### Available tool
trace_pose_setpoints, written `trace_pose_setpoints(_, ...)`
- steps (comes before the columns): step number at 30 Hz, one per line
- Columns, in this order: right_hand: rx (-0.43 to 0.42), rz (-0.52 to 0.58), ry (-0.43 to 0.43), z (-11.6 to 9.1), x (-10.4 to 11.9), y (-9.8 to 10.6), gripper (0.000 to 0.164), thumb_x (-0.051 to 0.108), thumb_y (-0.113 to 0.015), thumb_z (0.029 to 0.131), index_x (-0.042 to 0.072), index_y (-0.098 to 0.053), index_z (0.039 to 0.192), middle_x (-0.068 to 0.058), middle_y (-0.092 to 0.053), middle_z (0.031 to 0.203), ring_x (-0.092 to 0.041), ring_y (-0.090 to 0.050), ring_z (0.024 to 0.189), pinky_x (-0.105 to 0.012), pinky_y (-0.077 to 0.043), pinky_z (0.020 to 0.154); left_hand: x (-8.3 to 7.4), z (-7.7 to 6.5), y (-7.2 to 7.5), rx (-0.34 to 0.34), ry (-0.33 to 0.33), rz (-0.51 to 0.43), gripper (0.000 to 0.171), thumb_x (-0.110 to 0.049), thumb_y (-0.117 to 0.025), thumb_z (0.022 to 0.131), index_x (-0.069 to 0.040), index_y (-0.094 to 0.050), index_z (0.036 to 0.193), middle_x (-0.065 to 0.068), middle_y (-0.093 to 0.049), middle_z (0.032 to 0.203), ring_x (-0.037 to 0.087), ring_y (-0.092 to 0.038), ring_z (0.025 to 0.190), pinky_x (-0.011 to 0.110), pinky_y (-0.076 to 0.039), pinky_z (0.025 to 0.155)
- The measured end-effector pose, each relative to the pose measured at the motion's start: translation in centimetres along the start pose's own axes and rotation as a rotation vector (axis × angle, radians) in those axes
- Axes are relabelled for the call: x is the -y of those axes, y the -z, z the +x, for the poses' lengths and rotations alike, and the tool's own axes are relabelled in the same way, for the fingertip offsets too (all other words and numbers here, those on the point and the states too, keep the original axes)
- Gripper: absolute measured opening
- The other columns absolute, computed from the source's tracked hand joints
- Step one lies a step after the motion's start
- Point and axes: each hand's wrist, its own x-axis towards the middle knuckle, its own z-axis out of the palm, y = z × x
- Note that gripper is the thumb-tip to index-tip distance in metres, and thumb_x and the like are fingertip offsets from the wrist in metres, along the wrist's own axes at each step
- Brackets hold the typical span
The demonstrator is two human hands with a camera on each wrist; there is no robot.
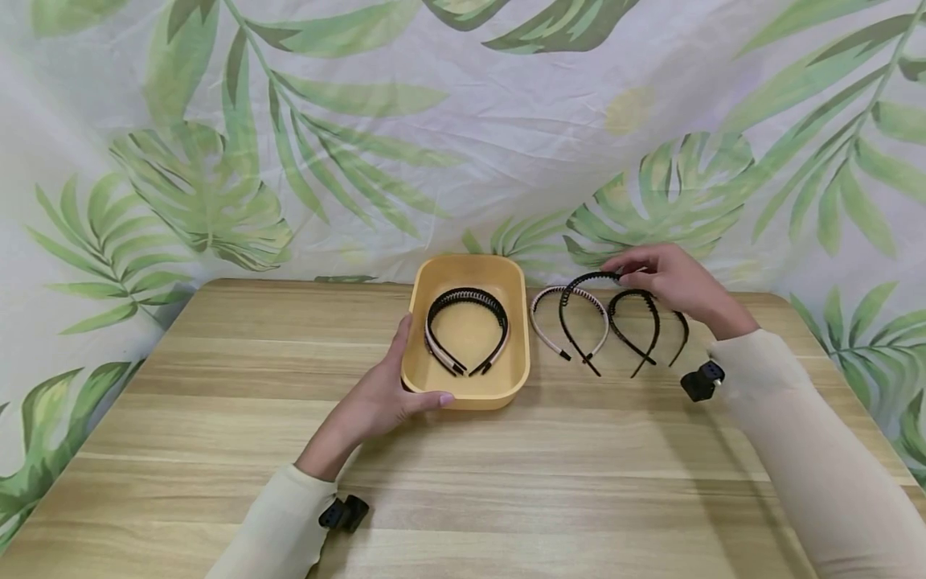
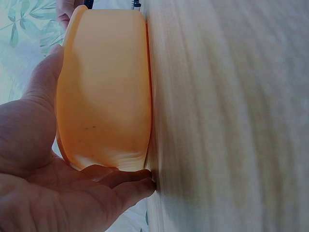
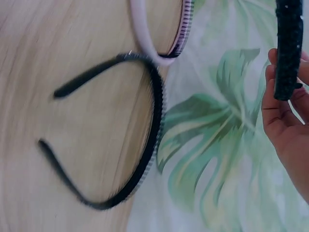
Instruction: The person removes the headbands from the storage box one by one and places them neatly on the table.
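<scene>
A yellow plastic bin [image 1: 473, 400] stands mid-table with several black and pale pink headbands [image 1: 467, 296] nested inside. My left hand [image 1: 379, 394] grips its near left corner, thumb at the front rim and fingers along the left side, as the bin wall [image 2: 104, 87] also shows in the left wrist view. To the right, my right hand [image 1: 669, 281] pinches a black toothed headband [image 3: 288, 43] by its band, raised above the others. A pink headband [image 1: 536, 323] and a black headband [image 3: 157, 116] lie below it. My hand partly hides the black bands at far right.
The wooden table [image 1: 463, 498] meets a leaf-print cloth [image 1: 448, 161] hanging behind its back edge. Small black cameras [image 1: 344, 513] sit on both wrists. Loose headbands overlap one another between the bin and my right arm.
</scene>
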Motion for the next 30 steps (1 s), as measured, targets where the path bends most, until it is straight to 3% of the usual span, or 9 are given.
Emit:
trace_pose_setpoints(7, 0.001, -0.041, -0.049, -1.0, -1.8, 1.2, 0.031, 0.011, -0.059, 0.107, 0.010, -0.072, 0.135, -0.014, -0.068, 0.134, -0.008, -0.060, 0.099, -0.028, -0.051, 0.079, -0.2, 0.0, 0.1, 0.000, -0.011, 0.003, 0.135, -0.048, -0.087, 0.084, -0.026, 0.016, 0.168, 0.027, -0.022, 0.171, 0.039, -0.050, 0.142, 0.056, -0.038, 0.119)
trace_pose_setpoints(17, 0.020, -0.061, -0.151, -2.0, -4.7, 2.5, 0.033, 0.013, -0.059, 0.108, 0.008, -0.068, 0.139, -0.016, -0.067, 0.134, -0.018, -0.059, 0.105, -0.032, -0.047, 0.078, 0.0, 0.1, 0.0, 0.002, -0.002, -0.007, 0.136, -0.047, -0.088, 0.082, -0.029, 0.016, 0.168, 0.025, -0.021, 0.172, 0.038, -0.048, 0.144, 0.055, -0.037, 0.120)
trace_pose_setpoints(25, 0.022, -0.088, -0.172, -2.7, -7.0, 3.6, 0.032, 0.013, -0.058, 0.108, 0.007, -0.069, 0.137, -0.018, -0.065, 0.139, 0.002, -0.058, 0.100, -0.024, -0.049, 0.084, 0.1, 0.0, 0.0, -0.004, -0.002, -0.006, 0.136, -0.048, -0.089, 0.082, -0.030, 0.015, 0.168, 0.026, -0.024, 0.171, 0.037, -0.052, 0.141, 0.055, -0.038, 0.119)
trace_pose_setpoints(30, 0.042, -0.097, -0.195, -3.3, -8.4, 4.4, 0.034, 0.017, -0.057, 0.109, 0.006, -0.067, 0.139, -0.020, -0.064, 0.141, 0.006, -0.058, 0.099, -0.020, -0.048, 0.084, 0.0, 0.0, -0.1, -0.007, -0.007, -0.006, 0.136, -0.047, -0.089, 0.081, -0.030, 0.015, 0.168, 0.025, -0.025, 0.171, 0.036, -0.053, 0.139, 0.054, -0.039, 0.118)
